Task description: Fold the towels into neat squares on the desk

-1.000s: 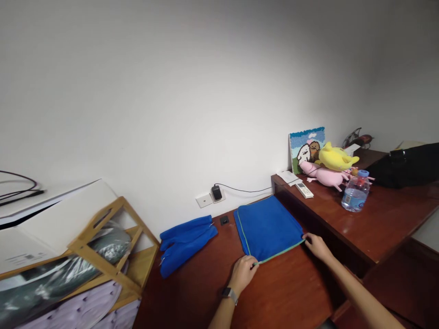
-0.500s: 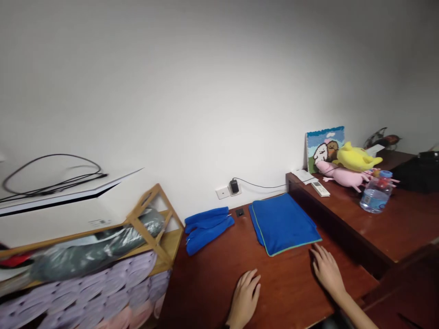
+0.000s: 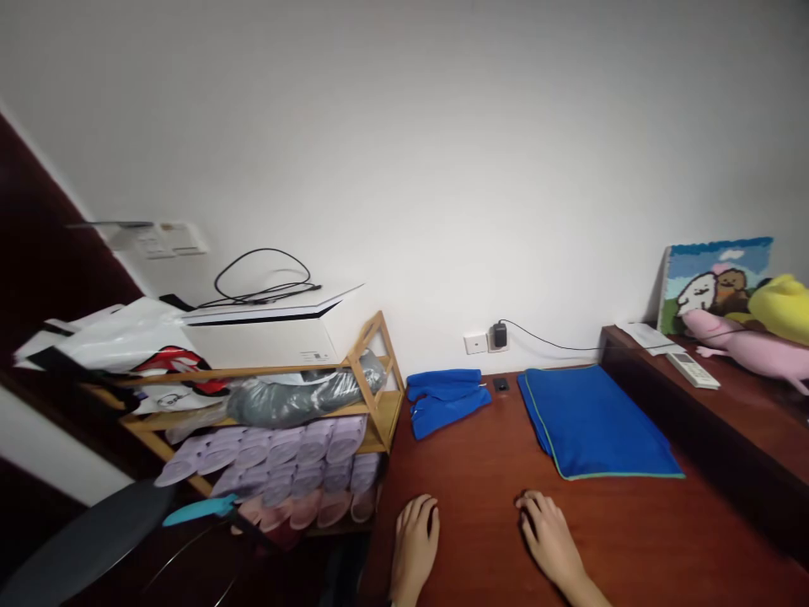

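My left hand [image 3: 415,539] rests palm down near the left edge of the reddish-brown desk [image 3: 474,480], fingers loosely stretched out and holding nothing. My right hand [image 3: 549,535] lies on the same desktop further right, fingers slightly bent and apart, also with nothing in it. Beyond the right hand, apart from it, is a flat folded blue cloth [image 3: 594,426] with a green-edged border. A smaller blue cloth [image 3: 446,400], folded and uneven, lies near the wall, ahead of my left hand.
A wooden rack [image 3: 379,405] with several lilac and pink slippers [image 3: 309,447] stands left of the desk, a white box [image 3: 271,337] on top. On the raised right surface are a remote control [image 3: 693,369], a pink plush toy [image 3: 752,341] and a picture [image 3: 714,278]. A charger [image 3: 500,335] sits in the wall socket.
The view has turned left, bringing the whole rack and a wall switch into sight, while the water bottle has left the frame. My right hand has moved left, away from the large cloth's corner.
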### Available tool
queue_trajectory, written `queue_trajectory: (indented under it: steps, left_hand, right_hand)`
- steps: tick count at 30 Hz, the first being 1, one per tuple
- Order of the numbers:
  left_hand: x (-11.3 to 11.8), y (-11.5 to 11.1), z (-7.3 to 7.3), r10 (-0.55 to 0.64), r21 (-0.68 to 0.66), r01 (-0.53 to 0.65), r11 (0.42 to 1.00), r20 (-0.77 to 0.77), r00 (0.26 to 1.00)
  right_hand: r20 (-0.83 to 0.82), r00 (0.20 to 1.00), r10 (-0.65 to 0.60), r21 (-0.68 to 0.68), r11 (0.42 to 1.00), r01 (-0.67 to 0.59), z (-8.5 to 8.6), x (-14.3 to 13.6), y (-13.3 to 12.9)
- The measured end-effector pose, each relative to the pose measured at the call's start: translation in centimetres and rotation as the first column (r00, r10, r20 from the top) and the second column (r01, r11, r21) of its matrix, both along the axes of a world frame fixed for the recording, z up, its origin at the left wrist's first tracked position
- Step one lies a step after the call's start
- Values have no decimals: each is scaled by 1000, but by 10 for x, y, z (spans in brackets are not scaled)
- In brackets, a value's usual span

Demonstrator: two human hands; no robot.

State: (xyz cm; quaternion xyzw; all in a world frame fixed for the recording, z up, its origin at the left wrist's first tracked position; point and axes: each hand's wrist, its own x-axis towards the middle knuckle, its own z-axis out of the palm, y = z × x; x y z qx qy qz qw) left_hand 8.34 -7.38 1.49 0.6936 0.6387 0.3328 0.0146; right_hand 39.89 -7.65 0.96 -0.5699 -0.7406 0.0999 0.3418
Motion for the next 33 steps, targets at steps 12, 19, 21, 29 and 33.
queue_trajectory:
  steps: [12,19,21,29,33]
  left_hand:
    - [-31,185,62,172,-84,-165,983,83,982]
    - [-28,225,65,136,-186,-128,974,31,990]
    - [-22,202,65,93,-144,-89,986,18,996]
    - [59,27,63,-243,33,241,970,98,965]
    - [121,-65,36,-401,-91,419,904,165,901]
  right_hand:
    - [57,998,-39,61,998,35,-19,0,6]
    - [71,996,-54,51,997,50,-18,0,8]
    - [64,997,-52,51,998,49,-17,0,7]
    - [79,994,-76,9,997,76,-2,-4,3]
    - [34,998,-49,-20,999,50,14,-2,1]
